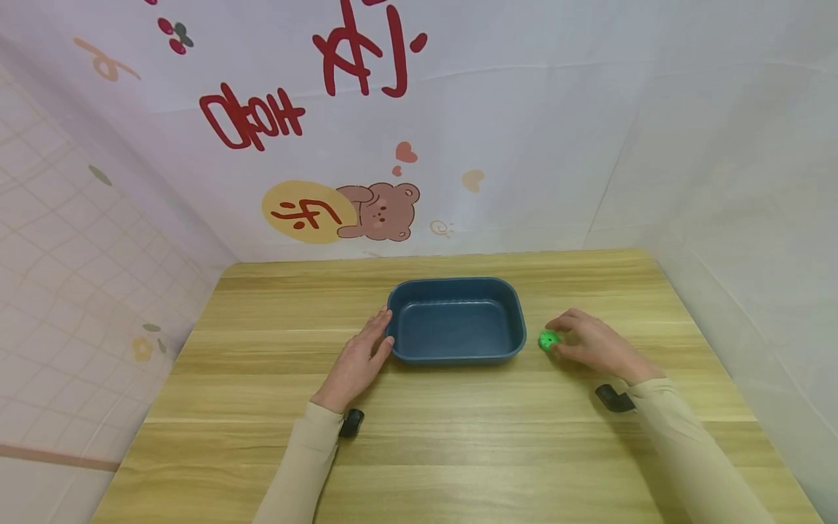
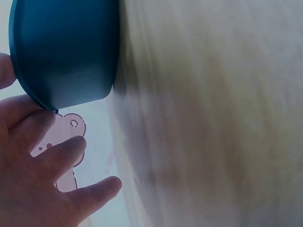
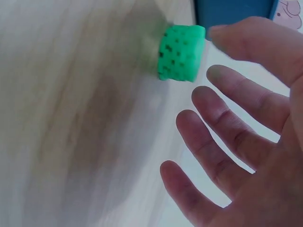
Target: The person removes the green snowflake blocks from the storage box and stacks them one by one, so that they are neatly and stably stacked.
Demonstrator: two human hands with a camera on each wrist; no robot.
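A dark blue rectangular basin with rounded corners rests on the wooden table. At its left end is my left hand, whose fingertips touch the rim and side wall with the fingers spread. To the right of the basin sits a small bright green cylinder, its side dotted with dark pits in the right wrist view. My right hand hovers around that green cylinder. Its thumb and loosely bent fingers are close to the cylinder, and a small gap shows in the right wrist view.
The wooden table meets a white printed cloth wall at the back, with more cloth on the left and right. Black straps or mounts show at both wrists.
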